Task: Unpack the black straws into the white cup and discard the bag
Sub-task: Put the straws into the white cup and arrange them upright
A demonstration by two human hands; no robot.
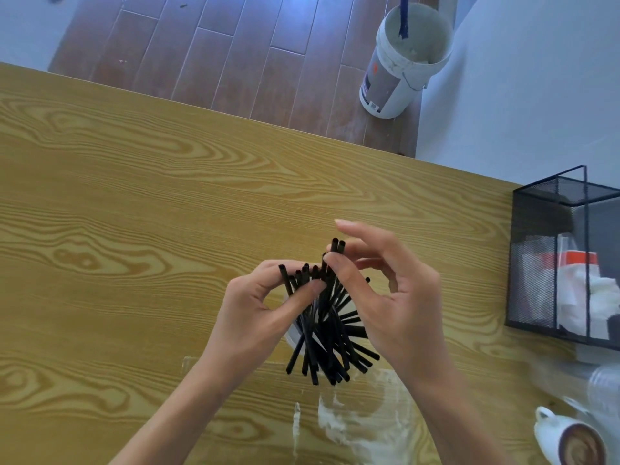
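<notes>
Both hands' grips pinch black straws, which largely hide the white cup beneath.

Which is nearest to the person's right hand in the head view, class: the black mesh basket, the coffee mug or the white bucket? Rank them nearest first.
Measured from the right hand:
1. Black mesh basket, on the table to its right.
2. Coffee mug, at the table's near right corner.
3. White bucket, on the floor beyond the table's far edge.
</notes>
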